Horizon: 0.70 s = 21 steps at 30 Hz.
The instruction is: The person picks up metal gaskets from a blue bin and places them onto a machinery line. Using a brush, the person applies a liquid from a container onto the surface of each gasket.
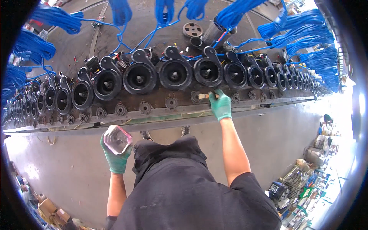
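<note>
Both my hands wear green gloves. My left hand [116,162], low in front of the bench and left of my body, is wrapped round a clear, angular plastic container [117,139] with a pinkish tint. What lies inside the container is hard to make out. At the bench's near edge my right hand [221,107] grips a small brush [203,96] with a pale head. The brush points left, its tip over or touching a round dark flange [195,97]; which one I cannot tell. Just behind it stands a black volute-shaped housing [208,73] with a metal shaft in its middle.
A long row of similar black housings [176,74] runs along the bench [161,34], with several loose flanges [145,107] in front. Bundles of blue cable [310,34] lie behind. Boxes [48,207] and crates [295,180] stand on the floor behind me, left and right.
</note>
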Available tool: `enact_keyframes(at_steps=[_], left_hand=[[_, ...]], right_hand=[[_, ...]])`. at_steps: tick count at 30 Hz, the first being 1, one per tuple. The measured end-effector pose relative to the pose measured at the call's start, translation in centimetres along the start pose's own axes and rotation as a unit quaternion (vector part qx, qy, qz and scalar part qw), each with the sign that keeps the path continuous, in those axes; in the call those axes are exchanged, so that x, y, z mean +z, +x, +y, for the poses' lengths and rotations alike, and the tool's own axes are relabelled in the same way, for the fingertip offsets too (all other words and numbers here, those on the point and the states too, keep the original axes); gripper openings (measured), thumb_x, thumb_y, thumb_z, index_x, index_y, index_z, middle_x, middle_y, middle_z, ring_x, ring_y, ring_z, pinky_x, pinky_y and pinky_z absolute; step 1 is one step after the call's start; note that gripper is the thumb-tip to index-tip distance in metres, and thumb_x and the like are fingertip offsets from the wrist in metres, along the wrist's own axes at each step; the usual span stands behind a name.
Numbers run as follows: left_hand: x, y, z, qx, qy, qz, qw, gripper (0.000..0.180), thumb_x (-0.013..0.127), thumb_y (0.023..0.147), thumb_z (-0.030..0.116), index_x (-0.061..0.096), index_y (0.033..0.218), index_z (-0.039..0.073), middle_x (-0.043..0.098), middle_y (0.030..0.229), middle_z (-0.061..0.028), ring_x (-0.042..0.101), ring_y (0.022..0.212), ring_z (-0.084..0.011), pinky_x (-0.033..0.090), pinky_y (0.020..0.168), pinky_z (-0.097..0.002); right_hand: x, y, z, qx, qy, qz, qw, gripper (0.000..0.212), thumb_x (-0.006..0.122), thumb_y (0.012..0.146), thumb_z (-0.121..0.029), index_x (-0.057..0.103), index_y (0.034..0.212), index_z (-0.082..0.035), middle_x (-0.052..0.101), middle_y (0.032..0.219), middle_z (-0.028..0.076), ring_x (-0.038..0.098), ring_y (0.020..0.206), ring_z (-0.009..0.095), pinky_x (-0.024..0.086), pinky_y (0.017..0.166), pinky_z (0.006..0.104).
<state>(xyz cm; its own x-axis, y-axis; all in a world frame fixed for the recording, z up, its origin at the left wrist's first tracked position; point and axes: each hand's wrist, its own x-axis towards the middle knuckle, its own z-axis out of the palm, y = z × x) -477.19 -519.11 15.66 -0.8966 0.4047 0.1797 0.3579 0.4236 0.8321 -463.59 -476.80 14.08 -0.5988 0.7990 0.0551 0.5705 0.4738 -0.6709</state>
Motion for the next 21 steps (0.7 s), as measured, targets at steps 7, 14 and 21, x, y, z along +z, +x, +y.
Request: enact_keyframes(at_steps=[7,14,21], left_hand=[[8.6,-3.1,6.8,-0.063,-0.108,0.023,0.992,0.093,0.088,0.071,0.012,0.031,0.144,0.004,0.046,0.140,-0.0107,0.051,0.127,-0.0222,0.046,0.103,-0.0364],[12.8,-5.1,11.4,-0.029,0.053,-0.010,0.998,0.096,0.089,0.071,0.010,0.028,0.145,0.005,0.045,0.141,-0.0104,0.051,0.128,-0.0238,0.046,0.105,-0.0376],[13.9,-6.8,12.1,-0.073,-0.024,0.022,0.997,0.097,0.089,0.071,0.007,0.028,0.146,0.006,0.044,0.142,-0.0101,0.050,0.130,-0.0241,0.046,0.106,-0.0383]], right_hand=[[-8.1,0.6,7.2,0.117,0.121,-0.013,0.986,0.021,0.069,0.093,-0.019,0.069,0.102,0.000,0.072,0.086,0.024,0.072,0.079,0.039,0.054,0.069,0.0411],[-5.7,2.2,9.6,0.023,0.088,-0.119,0.989,0.024,0.070,0.092,-0.024,0.068,0.099,-0.001,0.071,0.088,0.023,0.068,0.084,0.044,0.053,0.074,0.0471],[-7.2,3.9,8.3,-0.043,-0.003,-0.206,0.978,0.027,0.068,0.094,-0.023,0.067,0.109,-0.001,0.072,0.094,0.023,0.069,0.091,0.043,0.054,0.080,0.0481]])
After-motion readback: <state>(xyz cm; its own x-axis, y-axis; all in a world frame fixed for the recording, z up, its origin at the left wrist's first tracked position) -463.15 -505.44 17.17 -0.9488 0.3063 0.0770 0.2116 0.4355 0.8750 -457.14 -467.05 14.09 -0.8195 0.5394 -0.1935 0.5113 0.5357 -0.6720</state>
